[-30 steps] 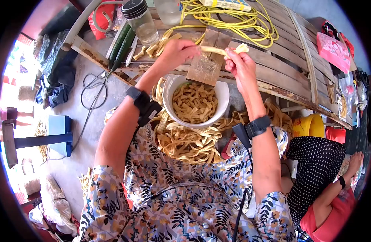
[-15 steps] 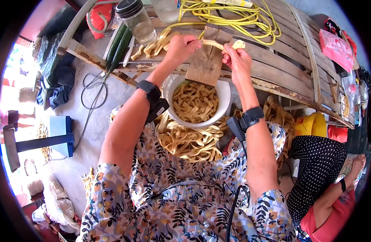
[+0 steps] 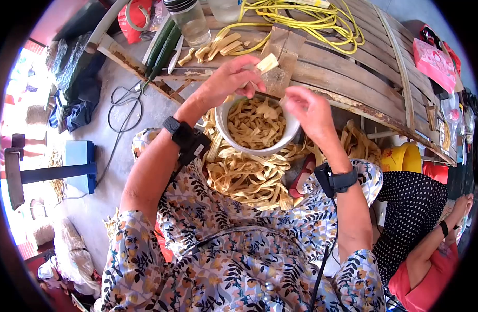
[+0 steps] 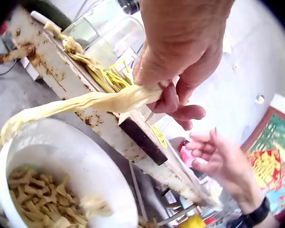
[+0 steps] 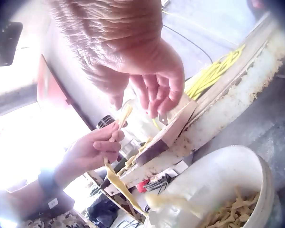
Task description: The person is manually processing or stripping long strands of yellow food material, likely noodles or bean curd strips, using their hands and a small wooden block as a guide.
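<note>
My left hand (image 3: 229, 82) pinches a pale yellow strip (image 4: 99, 100) between thumb and fingers; its short end (image 3: 267, 63) sticks up past them and the long part hangs over the rim of a white bucket (image 4: 128, 204). My right hand (image 3: 310, 112) is above the bucket's right side, thumb apart from loosely bent fingers, holding nothing I can see. Cut pieces (image 3: 252, 127) fill the lower bucket. A blurred piece (image 5: 173, 202) is in the air over it. Behind the hands, a wooden board (image 3: 287, 54) lies on the slatted bench (image 3: 337, 78).
Long strips (image 3: 249, 179) are heaped below the bucket. On the bench are short strip pieces (image 3: 223, 46), a lidded jar (image 3: 191, 26), a coiled yellow hose (image 3: 311, 23), and cucumbers (image 3: 163, 49) beside a knife (image 3: 175, 56). Another person (image 3: 423, 265) sits at the right.
Both hands have come down from the board towards the bucket. The right hand has let go of the strip's knotted end, and the left now holds the strip alone.
</note>
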`<state>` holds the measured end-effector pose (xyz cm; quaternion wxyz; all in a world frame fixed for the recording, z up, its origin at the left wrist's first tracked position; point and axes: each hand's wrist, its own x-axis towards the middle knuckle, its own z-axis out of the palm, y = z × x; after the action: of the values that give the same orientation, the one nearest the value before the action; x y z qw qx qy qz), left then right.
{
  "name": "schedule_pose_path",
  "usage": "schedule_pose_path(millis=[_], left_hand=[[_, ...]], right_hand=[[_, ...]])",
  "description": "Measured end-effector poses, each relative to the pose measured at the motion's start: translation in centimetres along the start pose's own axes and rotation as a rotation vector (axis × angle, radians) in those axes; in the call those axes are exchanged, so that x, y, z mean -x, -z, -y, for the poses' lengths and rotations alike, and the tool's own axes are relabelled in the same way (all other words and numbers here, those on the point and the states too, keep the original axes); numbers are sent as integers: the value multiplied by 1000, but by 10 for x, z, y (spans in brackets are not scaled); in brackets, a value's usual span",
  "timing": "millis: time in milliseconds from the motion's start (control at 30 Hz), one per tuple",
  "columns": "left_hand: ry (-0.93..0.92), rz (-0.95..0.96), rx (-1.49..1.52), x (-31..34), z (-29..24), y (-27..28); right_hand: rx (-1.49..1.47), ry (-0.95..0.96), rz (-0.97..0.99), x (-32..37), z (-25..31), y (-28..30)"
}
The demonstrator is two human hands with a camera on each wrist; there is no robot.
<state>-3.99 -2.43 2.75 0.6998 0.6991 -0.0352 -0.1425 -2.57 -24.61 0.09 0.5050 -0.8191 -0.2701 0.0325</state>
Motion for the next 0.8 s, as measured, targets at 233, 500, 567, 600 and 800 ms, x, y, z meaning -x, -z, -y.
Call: schedule_pose_path(millis=[233,500,567,600,800], left_hand=[[-130,111,-245,6,17,-30],[-582,-137,-924,8,34,-25],[-556,-82,-1077,9,33,-34],[-543,-52,-1153,12,31,-39],[-322,88,-780,24,26,-31]], right_hand=[[-513,-206,10,-12,-1,3],[-125,56,-164,-16,-6,5],[149,0,-121,-14,-3,0],[151,-115,-13,-11,-5,-1],[-61,-427,174,7,-18,6]])
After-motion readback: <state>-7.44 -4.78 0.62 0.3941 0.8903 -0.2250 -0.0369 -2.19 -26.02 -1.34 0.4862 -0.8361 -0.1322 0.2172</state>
